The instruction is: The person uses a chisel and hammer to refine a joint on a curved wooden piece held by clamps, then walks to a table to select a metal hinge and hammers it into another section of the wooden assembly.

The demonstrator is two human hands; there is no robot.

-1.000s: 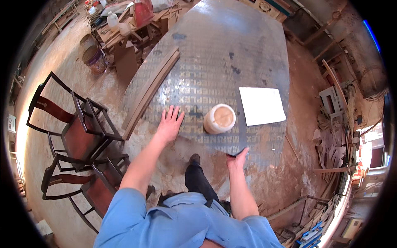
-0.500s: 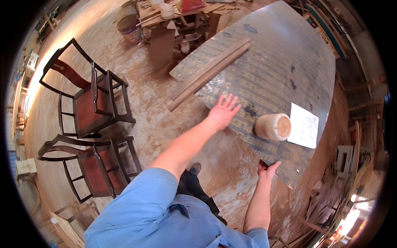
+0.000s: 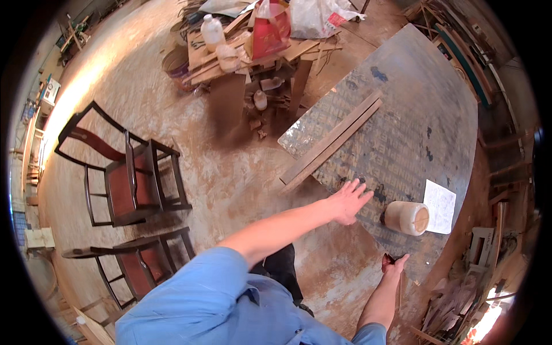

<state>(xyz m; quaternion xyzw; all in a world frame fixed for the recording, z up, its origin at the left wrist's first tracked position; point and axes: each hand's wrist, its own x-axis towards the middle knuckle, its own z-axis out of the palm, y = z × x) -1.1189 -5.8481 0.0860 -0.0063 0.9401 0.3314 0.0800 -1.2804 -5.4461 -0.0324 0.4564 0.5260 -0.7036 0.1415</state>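
A large, dark, printed board [image 3: 397, 149] forms a tabletop on my right. My left hand [image 3: 349, 201] is open over its near left edge, fingers spread, nearest to a cloudy plastic jar [image 3: 407, 218] of brown contents. My right hand [image 3: 394, 265] grips the board's near edge, with the thumb on top and the other fingers curled underneath in shadow. Beside the jar lies a white paper sheet [image 3: 440, 207] with faint markings. Two long wooden strips [image 3: 336, 138] rest side by side on the board, their near ends sticking out past its left edge.
Two dark wooden armchairs [image 3: 123, 187] with reddish seats stand on the stained floor to my left. Beyond, a low cluttered bench [image 3: 230, 72] carries bottles, a red bag [image 3: 270, 31] and wood scraps. Offcuts [image 3: 451, 299] are heaped at the right.
The board, with the jar, paper and strips on it, has shifted right relative to the bench and chairs. Both hands have travelled with it. The view has tilted up, showing more of the bench.
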